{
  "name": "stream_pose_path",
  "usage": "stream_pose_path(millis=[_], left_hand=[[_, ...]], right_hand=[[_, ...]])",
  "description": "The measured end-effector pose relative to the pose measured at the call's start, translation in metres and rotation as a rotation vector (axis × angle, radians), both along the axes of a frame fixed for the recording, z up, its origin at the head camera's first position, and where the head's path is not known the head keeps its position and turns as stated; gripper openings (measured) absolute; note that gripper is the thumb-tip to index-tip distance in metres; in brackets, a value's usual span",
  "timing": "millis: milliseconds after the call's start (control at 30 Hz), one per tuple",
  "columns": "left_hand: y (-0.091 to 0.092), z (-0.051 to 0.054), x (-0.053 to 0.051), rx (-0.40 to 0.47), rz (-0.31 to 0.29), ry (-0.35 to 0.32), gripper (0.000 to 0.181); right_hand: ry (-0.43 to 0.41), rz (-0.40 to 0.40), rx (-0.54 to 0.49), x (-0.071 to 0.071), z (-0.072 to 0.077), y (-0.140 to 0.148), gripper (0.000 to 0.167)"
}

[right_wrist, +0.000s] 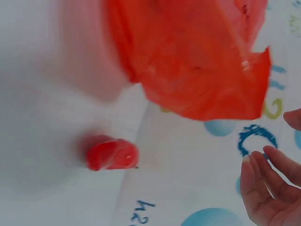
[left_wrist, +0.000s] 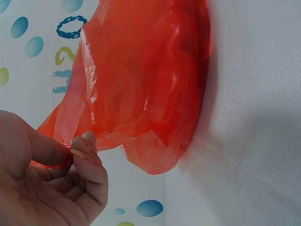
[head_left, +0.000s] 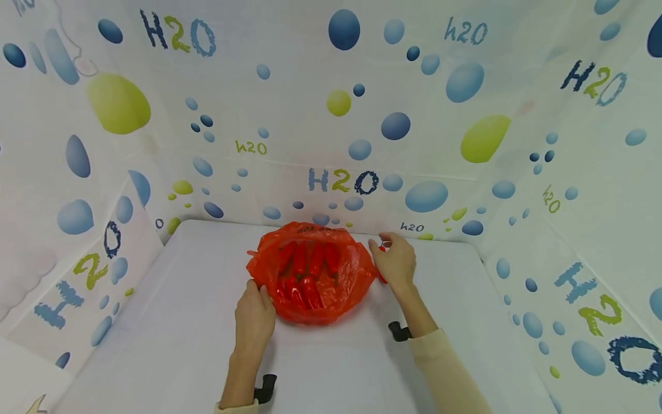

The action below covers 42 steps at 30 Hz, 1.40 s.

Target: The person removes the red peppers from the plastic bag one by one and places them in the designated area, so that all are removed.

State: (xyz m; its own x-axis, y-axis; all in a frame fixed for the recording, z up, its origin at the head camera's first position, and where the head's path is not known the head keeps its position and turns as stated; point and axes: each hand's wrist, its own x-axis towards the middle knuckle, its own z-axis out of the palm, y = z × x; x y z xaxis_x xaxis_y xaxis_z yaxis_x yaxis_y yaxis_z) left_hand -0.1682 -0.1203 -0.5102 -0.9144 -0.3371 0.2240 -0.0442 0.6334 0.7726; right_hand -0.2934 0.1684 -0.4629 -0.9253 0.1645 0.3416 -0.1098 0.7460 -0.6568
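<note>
A red translucent plastic bag (head_left: pixel 357 282) stands with its mouth spread, several shiny red peppers (head_left: pixel 315 259) visible in it. At its left side my left hand (head_left: pixel 255 316) pinches the film; in the left wrist view, thumb and fingertips of the left hand (left_wrist: pixel 56 179) hold the edge of the bag (left_wrist: pixel 136 70). My right hand (head_left: pixel 398 261) is just right of the bag, fingers parted. In the right wrist view, the right hand (right_wrist: pixel 273 188) holds nothing and is apart from the bag (right_wrist: pixel 197 75); a small red object (right_wrist: pixel 113 154), possibly a pepper, lies outside the bag.
The white table (head_left: pixel 170 322) reaches back to a white curtain-like backdrop (head_left: pixel 295 103) printed with blue and green drops and "H2O". This backdrop also rises along both sides. Black pieces show beside both wrists.
</note>
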Motion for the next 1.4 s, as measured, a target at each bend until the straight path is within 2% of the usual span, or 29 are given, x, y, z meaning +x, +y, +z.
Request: stream_pose_path(millis=[267,433,667,833,1167,1400], left_hand=[[0.0,0.001,-0.001,0.003,0.003,0.0,0.016],[0.0,0.002,-0.002,0.012,-0.002,-0.006,0.016],[0.0,0.0,-0.001,0.006,0.01,-0.011,0.017],[0.0,-0.005,0.0,-0.004,0.031,-0.005,0.016],[-0.002,-0.006,0.001,-0.014,0.033,-0.004,0.016],[-0.003,-0.004,0.0,-0.005,0.023,0.006,0.016]], right_hand=[[0.24,0.168,-0.134,0.021,0.019,-0.022,0.028],[0.279,0.241,-0.156,0.032,0.021,-0.036,0.024],[0.246,0.331,-0.131,0.047,0.014,-0.05,0.027],[0.193,0.399,-0.104,0.056,0.003,-0.057,0.029],[-0.017,0.457,0.039,0.065,-0.027,-0.075,0.035],[-0.144,0.47,0.052,0.066,-0.044,-0.083,0.042]])
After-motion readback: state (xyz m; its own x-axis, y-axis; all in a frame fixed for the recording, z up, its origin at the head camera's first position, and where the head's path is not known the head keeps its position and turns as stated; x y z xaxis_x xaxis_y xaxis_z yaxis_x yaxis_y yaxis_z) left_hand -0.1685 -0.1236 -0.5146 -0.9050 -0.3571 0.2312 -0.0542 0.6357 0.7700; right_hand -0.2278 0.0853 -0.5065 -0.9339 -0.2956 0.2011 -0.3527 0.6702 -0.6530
